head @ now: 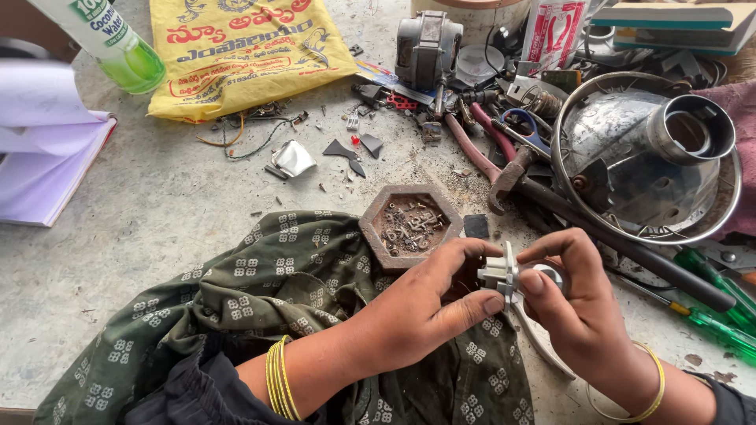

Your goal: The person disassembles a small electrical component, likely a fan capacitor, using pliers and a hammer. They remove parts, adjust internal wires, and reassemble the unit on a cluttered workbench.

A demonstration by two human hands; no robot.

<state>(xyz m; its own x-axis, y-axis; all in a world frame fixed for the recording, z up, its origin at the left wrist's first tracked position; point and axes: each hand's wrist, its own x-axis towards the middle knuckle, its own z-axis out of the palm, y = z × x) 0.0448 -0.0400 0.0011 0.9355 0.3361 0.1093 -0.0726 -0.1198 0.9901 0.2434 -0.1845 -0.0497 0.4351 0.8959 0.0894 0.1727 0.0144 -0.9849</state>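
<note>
White plastic, small and ribbed — the white plastic part [504, 277] sits pinched between both hands just above the green patterned cloth [260, 291]. The left hand [417, 311] closes thumb and forefinger on its near side; the right hand [571, 303] curls its fingers tight around the far side, thumb pressed on the front. Yellow bangles ring both wrists. Just behind the hands stands a hexagonal rusty tray [410, 225] holding small screws, touching the cloth's edge. To the right lie a black rod [622, 244], a hammer [504, 177] and green screwdrivers [720, 315] — beyond them a round metal housing [646, 157]. Farther back are a small motor [428, 49], a yellow bag [248, 55], a green bottle [118, 43] and an open notebook [47, 149].
</note>
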